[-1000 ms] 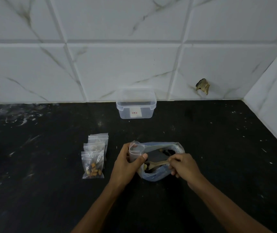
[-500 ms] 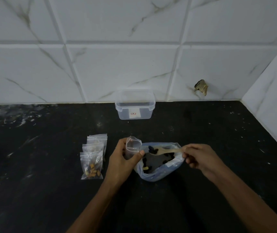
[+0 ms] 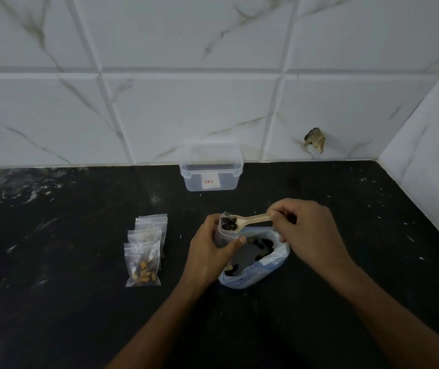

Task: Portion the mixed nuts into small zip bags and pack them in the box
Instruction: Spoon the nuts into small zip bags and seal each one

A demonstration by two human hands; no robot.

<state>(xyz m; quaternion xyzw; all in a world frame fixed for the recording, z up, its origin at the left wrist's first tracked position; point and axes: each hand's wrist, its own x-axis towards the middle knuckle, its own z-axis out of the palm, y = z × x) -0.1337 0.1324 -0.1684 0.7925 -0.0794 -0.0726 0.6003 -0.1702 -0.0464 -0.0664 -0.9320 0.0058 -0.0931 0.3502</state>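
My left hand (image 3: 209,251) grips a small clear zip bag (image 3: 225,234) upright with its mouth held open. My right hand (image 3: 310,233) pinches the handle of a small wooden spoon (image 3: 253,219). The spoon's bowl, loaded with dark nuts, sits right at the bag's mouth. Under both hands lies the large open plastic bag of mixed nuts (image 3: 255,259) on the black counter. Several filled small zip bags (image 3: 145,249) lie in an overlapping row to the left. The clear plastic box (image 3: 211,169) stands open against the tiled wall.
The black counter (image 3: 66,302) has white specks and smears at its far left. White marble tile walls close the back and the right side. A chipped hole (image 3: 315,141) shows in the back wall at the right.
My right hand lifted the spoon out of the big nut bag and carried it left to the mouth of the small bag. My left hand raised the small bag slightly.
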